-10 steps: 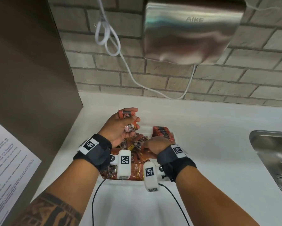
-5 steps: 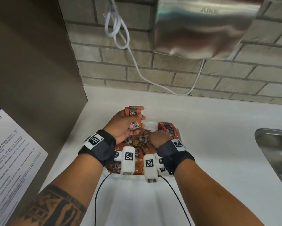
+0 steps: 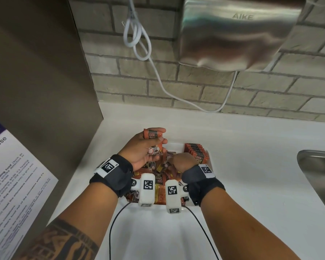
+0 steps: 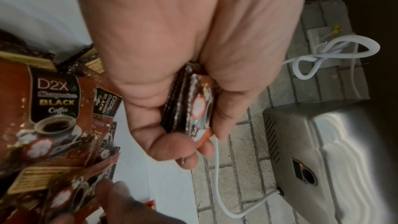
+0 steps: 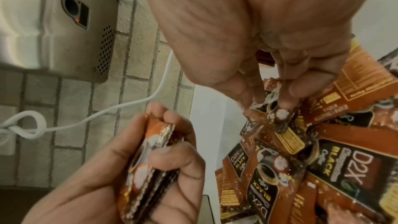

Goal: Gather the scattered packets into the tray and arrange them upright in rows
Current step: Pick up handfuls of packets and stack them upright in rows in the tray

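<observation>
Right hand (image 3: 182, 161) dipped, pinching a packet (image 5: 277, 117); left hand (image 3: 141, 149) grips "D2X" packets (image 3: 153, 135).

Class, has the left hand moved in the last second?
No: the left hand stays just left of the upright packet row, gripping its stack.

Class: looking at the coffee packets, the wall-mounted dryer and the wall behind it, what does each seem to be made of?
Coffee packets: probably foil-laminated plastic film; glossy print, crimped serrated ends.
Dryer: apparently brushed stainless steel; a soft, streaky sheen and an embossed name.
Wall: pale brick or brick-look tile, matte, with mortar lines; which one is unclear.
</observation>
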The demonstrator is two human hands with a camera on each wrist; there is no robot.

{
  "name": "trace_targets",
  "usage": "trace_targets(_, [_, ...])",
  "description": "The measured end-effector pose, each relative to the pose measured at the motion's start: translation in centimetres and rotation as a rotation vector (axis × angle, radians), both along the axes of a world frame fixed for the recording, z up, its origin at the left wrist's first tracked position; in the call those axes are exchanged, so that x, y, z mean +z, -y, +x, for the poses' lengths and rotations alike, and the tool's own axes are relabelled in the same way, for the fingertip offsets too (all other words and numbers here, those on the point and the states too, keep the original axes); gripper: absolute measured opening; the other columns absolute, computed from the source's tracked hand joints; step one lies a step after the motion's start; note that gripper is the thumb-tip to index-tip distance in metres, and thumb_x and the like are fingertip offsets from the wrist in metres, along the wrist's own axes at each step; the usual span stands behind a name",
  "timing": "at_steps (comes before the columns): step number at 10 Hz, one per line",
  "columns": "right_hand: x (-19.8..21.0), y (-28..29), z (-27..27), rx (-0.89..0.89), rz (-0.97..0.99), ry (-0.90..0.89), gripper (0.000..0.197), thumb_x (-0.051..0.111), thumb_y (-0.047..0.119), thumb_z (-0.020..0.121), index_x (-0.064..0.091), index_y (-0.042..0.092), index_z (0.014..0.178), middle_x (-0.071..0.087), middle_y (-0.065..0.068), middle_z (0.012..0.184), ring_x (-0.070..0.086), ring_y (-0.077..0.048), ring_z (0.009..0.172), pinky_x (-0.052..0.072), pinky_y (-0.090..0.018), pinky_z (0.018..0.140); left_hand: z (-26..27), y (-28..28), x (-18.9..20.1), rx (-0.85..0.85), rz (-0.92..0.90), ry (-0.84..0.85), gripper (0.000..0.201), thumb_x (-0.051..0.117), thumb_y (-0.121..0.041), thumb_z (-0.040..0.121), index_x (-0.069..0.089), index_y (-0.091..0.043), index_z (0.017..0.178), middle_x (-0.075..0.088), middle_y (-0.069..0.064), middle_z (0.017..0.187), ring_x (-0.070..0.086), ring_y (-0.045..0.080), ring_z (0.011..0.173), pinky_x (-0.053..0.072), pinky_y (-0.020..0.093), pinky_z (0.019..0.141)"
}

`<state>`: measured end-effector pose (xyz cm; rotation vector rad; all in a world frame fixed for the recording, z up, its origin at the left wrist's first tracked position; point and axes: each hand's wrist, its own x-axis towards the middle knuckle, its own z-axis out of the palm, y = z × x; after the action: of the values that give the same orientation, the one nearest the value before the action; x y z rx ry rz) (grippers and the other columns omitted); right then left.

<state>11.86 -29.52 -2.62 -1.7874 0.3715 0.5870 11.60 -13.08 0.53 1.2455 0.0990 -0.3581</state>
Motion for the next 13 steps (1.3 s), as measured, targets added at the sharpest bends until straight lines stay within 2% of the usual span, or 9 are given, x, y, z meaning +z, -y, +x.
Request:
trace_targets(1, [0.3,-0.3,-0.1,-0.004,-0.035,0.013,0.007,0.051,0.014,0.100,0.054,0.019,0.098,0.058,0.003,0.088,0.060,-0.014,0.080,0.058,-0.027,0.073,-0.1,-0.1,-0.1,-0.002,0.008,0.000,0.031,0.061,-0.012,0.099,0.065,-0.015,0.130,0.072,0.007,0.103,0.070,0.020,0.078,0.052,0.027,0.056])
trace_targets(2, [0.9,-0.7,-0.3,0.030,-0.079,0.018,0.007,0.050,0.012,0.101,0.055,0.016,0.104,0.061,0.002,0.090,0.059,-0.012,0.075,0.054,-0.020,0.062,-0.1,-0.2,-0.2,-0.005,0.012,-0.002,0.030,0.061,-0.012,0.099,0.066,-0.016,0.129,0.072,0.007,0.102,0.071,0.018,0.076,0.053,0.027,0.057])
trace_targets(3, [1.0,-0.5,0.3,0.222,-0.304,0.049,0.017,0.053,0.008,0.097,0.055,0.008,0.114,0.065,-0.007,0.107,0.059,-0.021,0.090,0.039,-0.026,0.071,-0.1,-0.4,-0.5,-0.004,0.014,-0.014,0.030,0.061,-0.013,0.099,0.066,-0.016,0.129,0.072,0.007,0.101,0.070,0.018,0.077,0.052,0.027,0.056])
trace_targets(5, [1.0,-0.6,0.2,0.180,-0.506,0.212,0.048,0.057,0.009,0.094,0.045,0.010,0.141,0.065,-0.008,0.125,0.062,-0.028,0.112,0.045,-0.031,0.087,-0.2,-0.6,-1.0,0.012,0.038,-0.045,0.027,0.062,-0.012,0.099,0.067,-0.017,0.125,0.072,0.007,0.097,0.068,0.019,0.074,0.051,0.026,0.054])
trace_targets(7, [1.0,-0.1,-0.2,-0.034,-0.014,0.179,0.035,0.054,0.013,0.100,0.058,0.004,0.133,0.066,-0.007,0.126,0.067,-0.020,0.100,0.055,-0.023,0.083,-0.2,-0.7,-1.7,0.025,0.099,-0.111,0.024,0.063,-0.012,0.099,0.068,-0.017,0.122,0.074,0.009,0.100,0.065,0.022,0.076,0.051,0.027,0.055])
trace_targets(9, [1.2,1.3,0.1,-0.013,-0.136,0.326,0.028,0.050,0.020,0.103,0.069,0.010,0.121,0.067,-0.001,0.099,0.054,0.005,0.067,0.035,0.000,0.045,-0.2,-0.2,-2.1,0.022,0.193,-0.185,0.019,0.063,-0.014,0.099,0.067,-0.017,0.118,0.072,0.008,0.096,0.063,0.019,0.070,0.049,0.025,0.055])
trace_targets(11, [1.1,1.7,0.3,0.000,-0.186,0.340,0.023,0.060,0.023,0.097,0.074,0.013,0.113,0.074,-0.005,0.112,0.068,-0.021,0.101,0.052,-0.030,0.090,-0.3,0.5,-2.7,-0.022,0.306,-0.243,0.008,0.064,-0.013,0.099,0.068,-0.013,0.106,0.069,0.008,0.086,0.060,0.019,0.067,0.047,0.025,0.051])
trace_targets(12, [1.2,2.2,0.1,-0.044,-0.158,0.334,0.017,0.065,0.024,0.094,0.077,0.018,0.105,0.075,-0.002,0.104,0.070,-0.022,0.095,0.056,-0.036,0.089,-0.4,0.8,-2.6,-0.010,0.321,-0.253,0.014,0.063,-0.017,0.100,0.067,-0.010,0.112,0.069,0.008,0.086,0.059,0.019,0.068,0.047,0.026,0.050])
trace_targets(13, [1.9,3.1,-0.4,-0.149,-0.082,0.361,0.007,0.073,0.027,0.086,0.078,0.031,0.083,0.078,0.001,0.086,0.073,-0.015,0.072,0.059,-0.034,0.069,-0.4,1.0,-2.0,0.063,0.292,-0.249,0.023,0.063,-0.028,0.101,0.065,-0.011,0.115,0.070,0.010,0.093,0.058,0.021,0.067,0.047,0.026,0.049])
